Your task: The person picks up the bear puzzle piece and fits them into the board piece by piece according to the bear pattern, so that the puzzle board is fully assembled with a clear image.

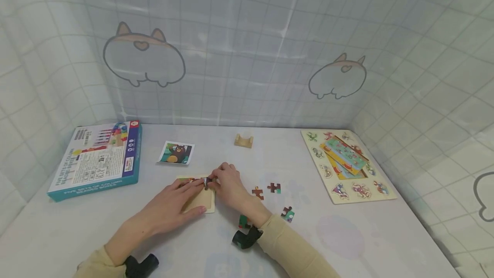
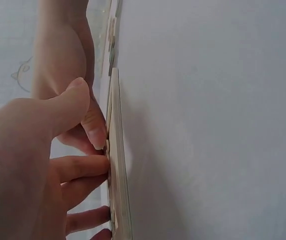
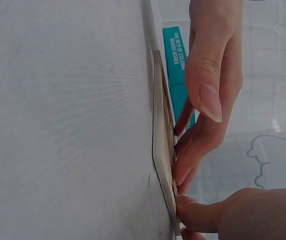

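Note:
A small wooden puzzle tray (image 1: 207, 203) lies on the table, with a few picture pieces along its far edge. My left hand (image 1: 173, 203) reaches over it from the left, fairly straight fingertips resting on the pieces, thumb by the near edge. At the tray's far right corner, my right hand (image 1: 229, 187) pinches a dark jigsaw piece (image 1: 207, 182) between thumb and fingers. Both wrist views show the fingertips right at the tray's top face; in the left wrist view the tray (image 2: 118, 165) appears edge-on. The fingers partly hide the pieces.
Loose jigsaw pieces lie to the right, among them an orange one (image 1: 257, 192) and a green one (image 1: 243, 221) beside the right wrist. Behind stand a bear picture card (image 1: 176, 153) and a small wooden holder (image 1: 244, 141). A box (image 1: 98, 158) and an animal board (image 1: 339, 175) flank them.

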A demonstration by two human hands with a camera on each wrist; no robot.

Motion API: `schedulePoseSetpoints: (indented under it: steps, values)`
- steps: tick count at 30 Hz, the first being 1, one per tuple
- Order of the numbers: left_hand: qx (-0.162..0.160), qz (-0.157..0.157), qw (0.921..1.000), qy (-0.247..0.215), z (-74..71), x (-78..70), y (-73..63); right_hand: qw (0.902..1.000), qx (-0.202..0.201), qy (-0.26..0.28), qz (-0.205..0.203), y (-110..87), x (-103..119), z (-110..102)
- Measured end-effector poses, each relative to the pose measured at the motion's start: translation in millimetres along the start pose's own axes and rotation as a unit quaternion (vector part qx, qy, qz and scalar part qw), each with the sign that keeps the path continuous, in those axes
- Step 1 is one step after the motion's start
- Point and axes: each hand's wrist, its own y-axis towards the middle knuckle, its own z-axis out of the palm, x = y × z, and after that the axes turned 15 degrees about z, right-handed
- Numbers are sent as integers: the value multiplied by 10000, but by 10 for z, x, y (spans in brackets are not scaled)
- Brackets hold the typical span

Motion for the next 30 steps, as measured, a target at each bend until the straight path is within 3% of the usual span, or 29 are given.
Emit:
schedulePoseSetpoints:
  steps: [13,22,30]
  values:
    - [207,230,9992,-236,20,26,-7,9988,103,447,184,26,-8,-11]
    - [135,170,9989,-426,31,24,-10,9967,167,739,287,54,-54,-13]
    - [264,270,9985,-404,30,44,-21,9954,222,877,330,67,-77,-25]
